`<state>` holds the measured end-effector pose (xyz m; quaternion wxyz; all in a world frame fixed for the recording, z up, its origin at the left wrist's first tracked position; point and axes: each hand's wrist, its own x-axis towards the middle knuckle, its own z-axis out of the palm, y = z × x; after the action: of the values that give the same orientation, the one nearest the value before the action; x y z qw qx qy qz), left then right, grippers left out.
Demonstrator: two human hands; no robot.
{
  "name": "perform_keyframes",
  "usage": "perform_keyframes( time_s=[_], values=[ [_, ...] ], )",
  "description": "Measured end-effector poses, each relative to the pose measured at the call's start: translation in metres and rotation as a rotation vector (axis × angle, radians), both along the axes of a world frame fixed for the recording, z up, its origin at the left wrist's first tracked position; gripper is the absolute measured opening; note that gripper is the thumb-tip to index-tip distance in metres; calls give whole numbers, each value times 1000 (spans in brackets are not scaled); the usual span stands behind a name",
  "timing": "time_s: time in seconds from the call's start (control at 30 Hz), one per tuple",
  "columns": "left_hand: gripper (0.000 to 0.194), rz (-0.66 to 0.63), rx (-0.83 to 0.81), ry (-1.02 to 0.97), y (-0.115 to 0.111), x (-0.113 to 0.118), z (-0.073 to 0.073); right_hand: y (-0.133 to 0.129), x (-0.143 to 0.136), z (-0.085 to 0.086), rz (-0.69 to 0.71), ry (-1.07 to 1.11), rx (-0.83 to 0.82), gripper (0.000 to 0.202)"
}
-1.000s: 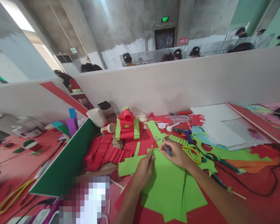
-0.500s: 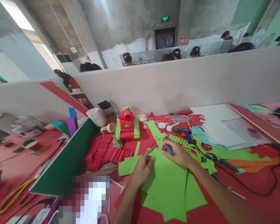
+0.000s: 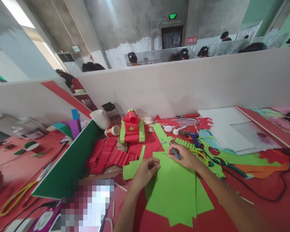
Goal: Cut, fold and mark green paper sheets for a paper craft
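My right hand (image 3: 185, 156) grips a dark blue-grey pen (image 3: 176, 153), its tip side hidden by the fingers, over the top of a green paper sheet (image 3: 174, 187). A short dark line shows on the sheet near those fingers. My left hand (image 3: 147, 170) has its thumb and fingers curled together at the sheet's left edge, seemingly pinching it. More green paper (image 3: 204, 199) lies underneath, sticking out on the right. Left of my left hand is a smaller green paper piece (image 3: 130, 170).
A red and green paper tank (image 3: 131, 129) stands at the back beside a paper cup (image 3: 113, 130). Pleated red paper (image 3: 103, 154) lies left, near a green divider (image 3: 70, 161). To the right are a glue gun (image 3: 194, 138), yellow-handled scissors (image 3: 203, 156) and white sheets (image 3: 227, 129).
My left index finger, stretched over the sheet before, has curled back to its left edge. The top green sheet has shifted slightly to the right. My right hand still holds the pen.
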<state>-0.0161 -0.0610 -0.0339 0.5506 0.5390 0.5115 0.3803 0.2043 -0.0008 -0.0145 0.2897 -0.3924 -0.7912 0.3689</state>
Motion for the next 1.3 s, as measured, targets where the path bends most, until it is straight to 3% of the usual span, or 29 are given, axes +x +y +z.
perform_keyframes(
  time_s=[0.2, 0.33, 0.63, 0.87, 1.0, 1.2, 1.3],
  values=[
    [23, -61, 51, 70, -2, 5, 4, -3, -1, 4, 56, -16, -4, 7],
    [18, -29, 115, 138, 0, 7, 4, -8, -5, 4, 118, -47, 19, 4],
    [10, -1, 163, 388, 1, 2, -9, -15, -14, -1, 169, -103, 57, 11],
    [4, 41, 167, 526, 0, 6, -8, -14, -20, -12, 129, -144, 102, 12],
    [3, 81, 178, 633, -2, 9, -5, -15, -24, -18, 2, -72, 139, 12],
    [4, 99, 186, 735, -4, 12, 0, -22, -33, -27, -99, 253, -109, 35],
    [3, 105, 188, 761, -4, 13, 1, -23, -36, -34, -127, 302, -200, 40]
  ],
)
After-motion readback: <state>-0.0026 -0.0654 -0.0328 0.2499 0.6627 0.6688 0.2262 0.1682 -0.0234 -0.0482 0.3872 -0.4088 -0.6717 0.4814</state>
